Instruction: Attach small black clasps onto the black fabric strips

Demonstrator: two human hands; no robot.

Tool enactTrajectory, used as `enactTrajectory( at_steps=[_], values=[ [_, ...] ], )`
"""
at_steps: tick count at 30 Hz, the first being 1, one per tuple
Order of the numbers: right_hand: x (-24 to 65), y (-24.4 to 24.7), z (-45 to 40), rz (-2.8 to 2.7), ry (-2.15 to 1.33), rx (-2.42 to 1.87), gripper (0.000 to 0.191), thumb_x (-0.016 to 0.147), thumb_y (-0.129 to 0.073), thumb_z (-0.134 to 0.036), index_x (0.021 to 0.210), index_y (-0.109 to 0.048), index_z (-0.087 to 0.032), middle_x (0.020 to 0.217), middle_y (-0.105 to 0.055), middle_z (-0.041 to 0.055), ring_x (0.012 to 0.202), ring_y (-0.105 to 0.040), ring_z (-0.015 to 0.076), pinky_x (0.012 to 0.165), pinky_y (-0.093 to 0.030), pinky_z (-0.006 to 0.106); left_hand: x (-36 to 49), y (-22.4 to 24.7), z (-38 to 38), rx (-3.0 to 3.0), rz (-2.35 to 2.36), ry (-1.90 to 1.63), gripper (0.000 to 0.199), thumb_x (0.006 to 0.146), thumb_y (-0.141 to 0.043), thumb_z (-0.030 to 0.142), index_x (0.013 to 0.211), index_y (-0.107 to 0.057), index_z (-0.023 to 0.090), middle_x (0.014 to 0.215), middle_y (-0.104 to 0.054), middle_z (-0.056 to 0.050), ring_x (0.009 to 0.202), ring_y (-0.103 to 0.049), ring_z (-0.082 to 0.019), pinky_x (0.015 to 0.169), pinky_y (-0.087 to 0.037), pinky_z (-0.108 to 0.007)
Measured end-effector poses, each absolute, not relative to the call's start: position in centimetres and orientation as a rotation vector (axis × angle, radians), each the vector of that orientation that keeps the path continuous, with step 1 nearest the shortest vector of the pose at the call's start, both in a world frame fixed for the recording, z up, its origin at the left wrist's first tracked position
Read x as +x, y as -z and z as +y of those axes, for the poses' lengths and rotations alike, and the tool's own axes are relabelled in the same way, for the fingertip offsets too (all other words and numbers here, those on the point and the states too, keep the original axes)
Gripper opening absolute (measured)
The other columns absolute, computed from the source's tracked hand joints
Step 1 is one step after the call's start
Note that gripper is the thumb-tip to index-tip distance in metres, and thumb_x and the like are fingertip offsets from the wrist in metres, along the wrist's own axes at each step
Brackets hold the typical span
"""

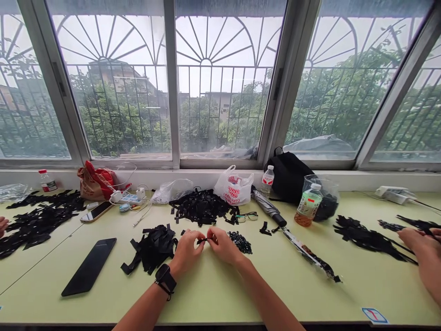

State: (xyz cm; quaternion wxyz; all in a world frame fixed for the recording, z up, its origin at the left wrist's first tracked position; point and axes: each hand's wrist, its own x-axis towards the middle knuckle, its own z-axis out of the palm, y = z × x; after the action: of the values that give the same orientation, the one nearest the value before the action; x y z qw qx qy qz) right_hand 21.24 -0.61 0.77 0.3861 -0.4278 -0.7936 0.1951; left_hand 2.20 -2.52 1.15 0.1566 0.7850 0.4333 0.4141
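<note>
Two bare forearms (pixel 144 304) reach in from the lower edge over a pale yellow-green smooth surface (pixel 206 299), a black square-faced wristwatch (pixel 165 277) strapped on the left wrist. Left hand (pixel 188 252) and right hand (pixel 220 243) meet fingertip to fingertip, each grip closed on a short black fabric-like piece (pixel 202 240) that sits between them, just above the surface; its finer details are hidden by the fingers. Just beside the left hand lies a loose heap of flat black strips (pixel 153 248), and just beside the right hand is a small cluster of dark, shiny ring-like parts (pixel 240 242). Beyond the hands spreads a larger mound of black strips (pixel 201 207), with thin-framed eyeglasses (pixel 247 216) near its right side. Farther left rests a black rectangular slab-like device (pixel 89 267); farther right, a folded grey umbrella (pixel 270 210) lies slantwise near a clear bottle of amber liquid (pixel 308 207). At the far right, a co-worker's hand (pixel 418 250) is beside another spread of black strips (pixel 370 236).
</note>
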Motion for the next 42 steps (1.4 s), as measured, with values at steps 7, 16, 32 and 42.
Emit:
enactTrajectory(
  at_steps=[7,16,32,42],
  values=[
    [21.0,-1.7,-0.7,-1.915,-0.595,-1.05,0.008,0.084,-0.058,-0.016,0.081,-0.065,-0.019,0.075,-0.066,0.001,0.067,-0.058,0.0157,0.064,-0.044,0.026,2.8,-1.7,-2.1,1.874,1.075,-1.322,0.037,0.102,-0.042,0.043,0.105,-0.072,0.022,0.082,-0.074,-0.004,0.073,-0.063,-0.019,0.07,-0.046,-0.031],
    [21.1,-1.9,-0.2,-1.69,-0.972,-0.936,0.018,0.082,-0.07,-0.035,0.086,-0.069,-0.017,0.071,-0.068,0.002,0.063,-0.06,0.0154,0.06,-0.048,0.026,2.7,-1.5,-1.4,1.789,0.989,-1.251,0.034,0.09,-0.063,0.051,0.095,-0.077,0.02,0.095,-0.076,-0.008,0.073,-0.066,-0.018,0.066,-0.05,-0.028],
    [20.8,-3.9,-1.9,-1.812,-1.107,-0.924,0.038,0.088,-0.066,-0.056,0.096,-0.07,-0.019,0.085,-0.068,0.0038,0.069,-0.065,0.0154,0.061,-0.051,0.026,2.3,-1.3,-0.4,1.563,0.993,-1.358,0.041,0.082,-0.07,0.056,0.083,-0.075,0.016,0.08,-0.074,-0.006,0.073,-0.065,-0.019,0.069,-0.05,-0.029],
    [21.1,-3.2,-0.8,-1.71,-1.019,-0.964,0.043,0.084,-0.068,-0.058,0.09,-0.076,-0.017,0.073,-0.068,0.0042,0.061,-0.06,0.0153,0.055,-0.047,0.025,2.5,-1.5,-0.6,1.525,1.02,-1.34,0.041,0.082,-0.069,0.057,0.082,-0.075,0.016,0.08,-0.074,-0.007,0.076,-0.065,-0.02,0.068,-0.047,-0.029]
  ],
)
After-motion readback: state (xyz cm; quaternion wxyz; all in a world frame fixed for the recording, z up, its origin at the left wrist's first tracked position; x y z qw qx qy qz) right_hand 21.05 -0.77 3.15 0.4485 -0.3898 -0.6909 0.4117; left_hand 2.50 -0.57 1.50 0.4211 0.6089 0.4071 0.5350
